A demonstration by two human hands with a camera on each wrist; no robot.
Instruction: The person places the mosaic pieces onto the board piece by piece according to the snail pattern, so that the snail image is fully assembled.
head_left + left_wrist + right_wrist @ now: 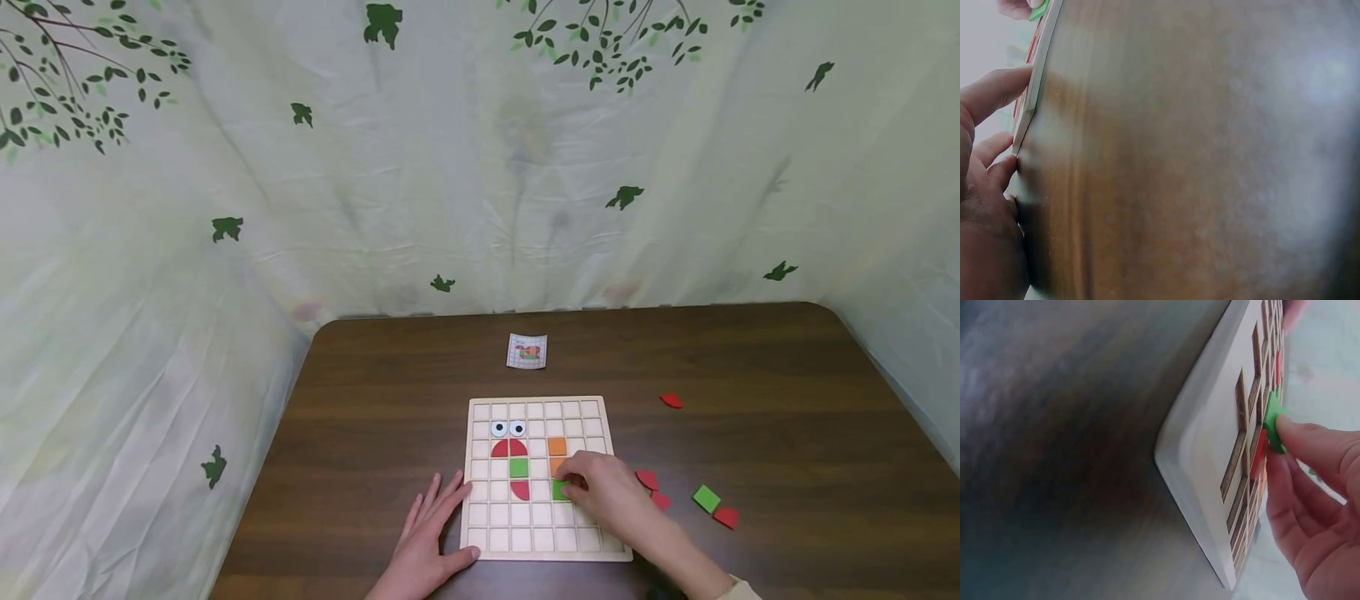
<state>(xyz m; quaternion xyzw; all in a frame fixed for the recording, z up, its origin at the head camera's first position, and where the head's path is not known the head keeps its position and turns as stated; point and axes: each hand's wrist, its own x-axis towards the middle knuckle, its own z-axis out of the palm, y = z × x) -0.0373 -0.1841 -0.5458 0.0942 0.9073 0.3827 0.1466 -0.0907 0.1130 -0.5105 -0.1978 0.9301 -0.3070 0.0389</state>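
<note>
A pale wooden grid board point(542, 517) lies on the table. My right hand point(609, 490) pinches a green square tile point(1274, 422) between thumb and fingers, over the right part of the grid and just below two orange squares point(557, 447). In the right wrist view the tile is tilted at the board's surface, beside a red piece point(1259, 454). My left hand point(429, 533) rests at the board's lower left, its fingers along the left edge and its thumb at the corner. Toward the grid's left are two eye pieces point(517, 429), red quarter-rounds point(518, 448) and a green square point(519, 467).
To the right of the board lie several red pieces point(647, 480) and another green square point(707, 498). One red piece point(671, 401) is farther back. Behind the board is a small picture card point(527, 352). A leaf-patterned curtain point(480, 167) hangs beyond the brown table point(390, 400).
</note>
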